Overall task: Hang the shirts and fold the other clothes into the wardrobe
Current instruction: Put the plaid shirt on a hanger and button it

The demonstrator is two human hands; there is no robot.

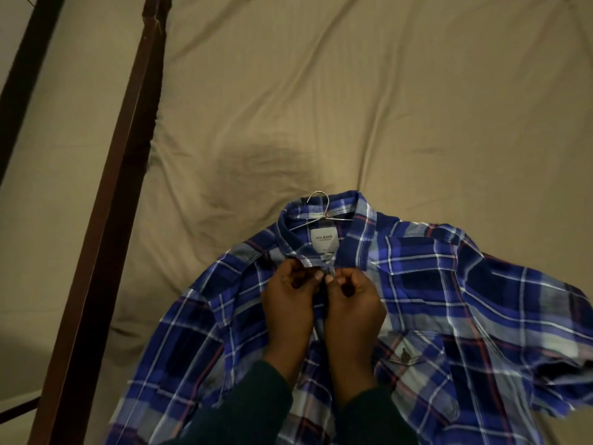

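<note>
The shirt (pixel 401 300) lies face up on the bed sheet (pixel 321 107), occupying the frame from 3 o'clock round to 6 o'clock, collar toward 12 o'clock. A wire hanger (pixel 316 208) is already inside it; only the hook and part of one arm show at the open neck.

Handling: the fabric is judged light, soft and limp. It will not hold shape when lifted and will drape from whatever point carries it. The hanger is the only stiff part, and judged thin enough to tilt under uneven load. Recommended hold for lifting: the hook, so that the shoulders hang evenly. For fastening, take the two front edges just below the collar, one per hand, as is done here.

Hands: the left hand (pixel 288 303) pinches the left front edge at the top of the placket, fingers curled on the cloth. The right hand (pixel 353 306) pinches the opposite edge, thumb and forefinger closed on it. The fingertips of both hands nearly meet. The step in hand is judged to be buttoning the top button; the button itself is hidden.

Appearance: blue plaid with white and red lines, grey neck label (pixel 324 240), buttoned chest pocket (pixel 414 354) at 4 o'clock. A dark wooden bed post (pixel 106 220) runs along 9 o'clock.
</note>
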